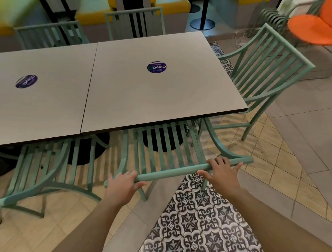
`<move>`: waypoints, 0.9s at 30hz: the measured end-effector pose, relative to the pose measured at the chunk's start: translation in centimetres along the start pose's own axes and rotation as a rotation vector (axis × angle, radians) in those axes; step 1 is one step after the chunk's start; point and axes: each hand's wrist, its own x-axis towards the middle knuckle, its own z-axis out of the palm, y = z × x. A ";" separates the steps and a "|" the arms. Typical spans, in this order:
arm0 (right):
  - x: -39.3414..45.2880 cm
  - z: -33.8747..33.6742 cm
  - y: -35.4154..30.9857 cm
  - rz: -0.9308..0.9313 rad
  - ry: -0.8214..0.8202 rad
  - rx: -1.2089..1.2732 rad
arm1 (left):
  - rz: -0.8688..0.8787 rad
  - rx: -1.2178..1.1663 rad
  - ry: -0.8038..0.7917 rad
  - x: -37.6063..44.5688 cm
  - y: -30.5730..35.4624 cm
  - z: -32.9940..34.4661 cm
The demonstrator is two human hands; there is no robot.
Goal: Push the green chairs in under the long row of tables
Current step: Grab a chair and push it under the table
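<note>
Patterned floor tiles (pixel 200 219) lay nearest. Both the left hand (pixel 124 185) and right hand (pixel 222 171) gripped the green chair (pixel 168 150), its seat partly under the grey tables (pixel 123 101). At twelve o'clock, a round sticker (pixel 156 67) read "ClayGo".

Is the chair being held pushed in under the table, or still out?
Partly in: the chair's seat front lies under the table edge; its back stays outside.

Slatted green chair (pixel 162 154) sits partly tucked under grey tables (pixel 122 86).

Both hands (pixel 124 185) (pixel 222 173) on green chair (pixel 162 154)
</note>
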 end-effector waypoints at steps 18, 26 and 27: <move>0.7 -0.8 1.6 -0.014 0.008 0.007 | 0.032 -0.003 0.011 0.7 1.2 0.5; 0.8 -0.4 1.4 -0.004 0.017 -0.028 | 0.073 0.007 -0.018 0.9 0.5 0.1; 0.8 -0.3 1.4 -0.003 0.014 -0.035 | 0.076 0.006 -0.019 0.9 0.4 0.0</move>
